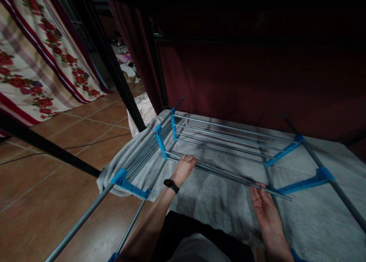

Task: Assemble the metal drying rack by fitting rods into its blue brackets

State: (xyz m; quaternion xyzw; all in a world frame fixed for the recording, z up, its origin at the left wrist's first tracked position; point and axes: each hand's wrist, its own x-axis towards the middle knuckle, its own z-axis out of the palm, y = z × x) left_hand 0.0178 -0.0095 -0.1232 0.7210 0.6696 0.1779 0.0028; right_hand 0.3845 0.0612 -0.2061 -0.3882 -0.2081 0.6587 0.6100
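Observation:
A metal rod (223, 173) runs across in front of me, above the grey blanket. My left hand (185, 167), with a dark band on its wrist, is closed over the rod from above near its left part. Palm up, my right hand (264, 205) holds the rod between thumb and fingers near its right end, which sticks out past a blue bracket (300, 182). A second rod lies close alongside, so I cannot tell whether my left fingers touch both. Around them stands a drying rack with grey tubes and blue plastic brackets (160, 140); several parallel rods (223, 137) span its far section.
The rack rests on a bed with a grey blanket (211, 205). Black metal posts (114, 60) frame the left side, and a dark red curtain (243, 90) hangs behind. Beyond are tiled floor (71, 186), a thin cable (88, 143) and a floral cloth (42, 64).

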